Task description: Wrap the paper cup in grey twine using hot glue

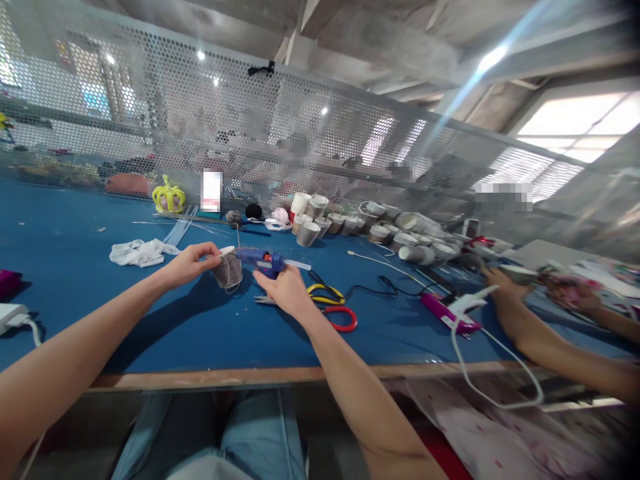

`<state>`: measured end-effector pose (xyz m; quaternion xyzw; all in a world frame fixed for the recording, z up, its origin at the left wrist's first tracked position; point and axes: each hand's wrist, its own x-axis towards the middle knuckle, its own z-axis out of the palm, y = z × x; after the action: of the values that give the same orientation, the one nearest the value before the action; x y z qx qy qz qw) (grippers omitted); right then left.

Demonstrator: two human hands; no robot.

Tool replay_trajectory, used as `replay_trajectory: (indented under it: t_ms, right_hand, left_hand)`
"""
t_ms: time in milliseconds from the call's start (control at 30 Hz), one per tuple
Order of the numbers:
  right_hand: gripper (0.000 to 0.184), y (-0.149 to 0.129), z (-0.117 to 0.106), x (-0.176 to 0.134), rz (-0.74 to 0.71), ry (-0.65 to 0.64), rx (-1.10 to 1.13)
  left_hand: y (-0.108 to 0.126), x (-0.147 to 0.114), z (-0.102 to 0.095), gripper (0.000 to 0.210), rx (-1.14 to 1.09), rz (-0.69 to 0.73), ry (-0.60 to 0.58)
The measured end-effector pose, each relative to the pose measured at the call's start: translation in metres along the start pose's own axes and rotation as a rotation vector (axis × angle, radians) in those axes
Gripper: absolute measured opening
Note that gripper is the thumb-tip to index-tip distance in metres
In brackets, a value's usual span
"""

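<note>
Small grey bucket (229, 274) in left hand (193, 265), beside blue glue gun (263, 263)

Single head-worn view; forward and down across the blue table (240, 343); close range

glue gun (269, 265) looked smooth plastic, bucket (229, 273) beside it rough, tabletop (200, 337) beneath it smooth, screen (200, 100) behind it perforated metal

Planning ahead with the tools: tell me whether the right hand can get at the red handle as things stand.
Probably not straight away: the right hand is wrapped around the glue gun. The red handle lies close beside its forearm, though, with the outer side uncovered.
</note>
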<state>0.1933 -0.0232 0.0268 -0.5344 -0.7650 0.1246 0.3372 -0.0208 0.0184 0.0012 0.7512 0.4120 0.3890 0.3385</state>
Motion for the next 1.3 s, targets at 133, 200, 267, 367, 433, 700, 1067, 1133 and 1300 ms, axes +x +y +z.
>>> replay_trajectory:
  t_ms: [133,200,267,367,433,700,1067,1133,1300]
  right_hand:
    - [0.024,0.0016,-0.0012,0.001,0.024,0.017,0.007]
    - [0.025,0.0013,-0.0013,0.0006,0.02,0.01,0.02]
    - [0.026,0.0006,-0.0012,0.0002,0.005,0.003,0.035]
    - [0.027,0.0001,-0.0015,0.0006,0.009,0.003,0.049]
    - [0.029,0.0003,-0.0017,0.0013,0.032,0.003,0.057]
    - [0.019,-0.002,0.0032,-0.0025,-0.046,0.031,0.019]
    - [0.019,-0.0033,0.0042,-0.0029,-0.043,0.008,0.027]
    - [0.019,-0.0033,0.0035,-0.0024,-0.032,0.021,0.028]
    - [0.019,-0.0032,0.0031,-0.0024,-0.043,0.018,0.022]
  left_hand:
    - [-0.0012,-0.0002,0.0001,0.021,-0.024,0.001,-0.002]
    - [-0.0024,-0.0001,0.0,0.021,-0.044,0.0,-0.003]
    - [-0.0033,0.0001,-0.0002,0.022,-0.057,-0.002,-0.007]
    - [-0.0032,0.0001,-0.0003,0.021,-0.069,0.001,-0.016]
    - [-0.0024,0.0,-0.0002,0.021,-0.075,0.005,-0.021]
    - [-0.004,-0.0001,-0.0009,0.022,-0.055,0.017,-0.021]
    - [-0.0025,-0.0006,-0.0003,0.02,-0.058,0.033,-0.02]
    - [-0.0021,-0.0006,-0.0006,0.019,-0.056,0.026,-0.015]
    - [-0.0028,-0.0002,-0.0011,0.019,-0.066,0.024,-0.019]
